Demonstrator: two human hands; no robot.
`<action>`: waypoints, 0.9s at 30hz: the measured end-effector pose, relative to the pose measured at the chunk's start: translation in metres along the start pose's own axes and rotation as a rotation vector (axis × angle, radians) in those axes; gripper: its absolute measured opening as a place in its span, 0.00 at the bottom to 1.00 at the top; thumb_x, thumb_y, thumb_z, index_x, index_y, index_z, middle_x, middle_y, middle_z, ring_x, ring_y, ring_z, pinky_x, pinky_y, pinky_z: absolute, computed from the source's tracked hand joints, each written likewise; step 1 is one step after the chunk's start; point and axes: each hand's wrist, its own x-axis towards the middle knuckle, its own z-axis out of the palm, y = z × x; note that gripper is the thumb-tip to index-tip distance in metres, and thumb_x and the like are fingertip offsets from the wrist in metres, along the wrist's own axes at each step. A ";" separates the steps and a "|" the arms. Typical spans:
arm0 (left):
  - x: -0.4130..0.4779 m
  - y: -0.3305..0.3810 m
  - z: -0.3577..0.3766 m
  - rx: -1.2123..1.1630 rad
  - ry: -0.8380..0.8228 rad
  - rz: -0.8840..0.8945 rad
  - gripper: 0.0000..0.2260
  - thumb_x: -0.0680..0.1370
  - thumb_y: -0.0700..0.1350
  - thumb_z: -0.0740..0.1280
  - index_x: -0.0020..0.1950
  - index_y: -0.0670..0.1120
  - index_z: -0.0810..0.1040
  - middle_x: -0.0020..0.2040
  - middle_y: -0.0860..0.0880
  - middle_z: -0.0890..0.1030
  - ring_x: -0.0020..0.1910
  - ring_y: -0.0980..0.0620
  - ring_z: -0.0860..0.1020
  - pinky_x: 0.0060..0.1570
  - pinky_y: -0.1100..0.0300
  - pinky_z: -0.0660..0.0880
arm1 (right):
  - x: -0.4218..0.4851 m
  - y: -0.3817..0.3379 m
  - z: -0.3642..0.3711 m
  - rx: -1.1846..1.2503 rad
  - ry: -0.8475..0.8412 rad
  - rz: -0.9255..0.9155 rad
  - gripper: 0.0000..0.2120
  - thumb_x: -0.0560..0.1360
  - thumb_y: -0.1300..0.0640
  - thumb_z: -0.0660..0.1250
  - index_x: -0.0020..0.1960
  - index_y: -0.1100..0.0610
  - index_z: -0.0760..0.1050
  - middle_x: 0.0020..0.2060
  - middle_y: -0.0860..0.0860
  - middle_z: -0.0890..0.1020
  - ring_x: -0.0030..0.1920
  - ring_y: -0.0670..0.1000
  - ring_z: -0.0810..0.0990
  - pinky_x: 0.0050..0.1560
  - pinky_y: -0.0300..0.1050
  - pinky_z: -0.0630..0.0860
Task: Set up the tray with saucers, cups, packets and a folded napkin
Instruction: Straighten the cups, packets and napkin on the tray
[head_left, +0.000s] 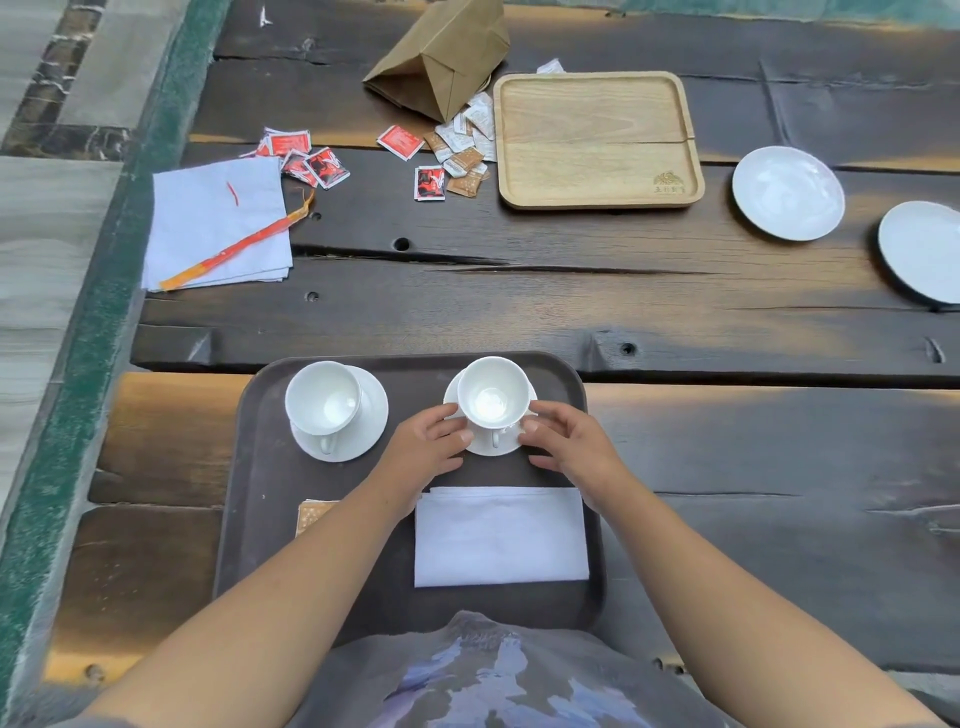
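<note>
A dark brown tray (249, 467) lies at the table's near edge. On its far left a white cup (323, 398) stands on a saucer (371, 415). On the far right a second cup (492, 393) sits on its saucer (491, 448); my left hand (426, 447) and my right hand (566, 441) pinch that saucer's rim from either side. A folded white napkin (501, 538) lies on the tray's near right. A brown packet (310, 514) peeks out beside my left forearm.
A wooden tray (595, 140) sits at the back, with a brown paper bag (447, 52) and scattered red, white and brown packets (447, 156) to its left. A stack of napkins (218, 223) lies far left. Two spare saucers (788, 193) rest on the right.
</note>
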 end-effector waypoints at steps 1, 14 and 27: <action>-0.003 -0.002 -0.001 -0.010 0.015 -0.011 0.27 0.77 0.41 0.73 0.74 0.46 0.70 0.66 0.48 0.80 0.63 0.51 0.79 0.58 0.52 0.78 | -0.003 0.003 0.000 -0.015 0.002 0.001 0.14 0.78 0.58 0.71 0.63 0.51 0.76 0.55 0.51 0.85 0.58 0.51 0.83 0.54 0.48 0.81; -0.043 -0.009 0.000 0.548 0.118 0.086 0.19 0.77 0.41 0.70 0.68 0.44 0.76 0.56 0.48 0.83 0.56 0.49 0.80 0.60 0.56 0.74 | -0.039 0.018 0.004 -0.691 0.164 -0.121 0.13 0.78 0.55 0.67 0.61 0.55 0.78 0.52 0.49 0.82 0.53 0.51 0.80 0.55 0.45 0.76; -0.063 -0.022 -0.002 1.167 0.127 0.226 0.19 0.78 0.41 0.63 0.70 0.44 0.73 0.66 0.46 0.77 0.64 0.46 0.76 0.60 0.53 0.74 | -0.069 0.016 0.006 -1.101 0.133 -0.210 0.16 0.80 0.51 0.64 0.64 0.59 0.75 0.56 0.55 0.83 0.55 0.57 0.80 0.56 0.53 0.79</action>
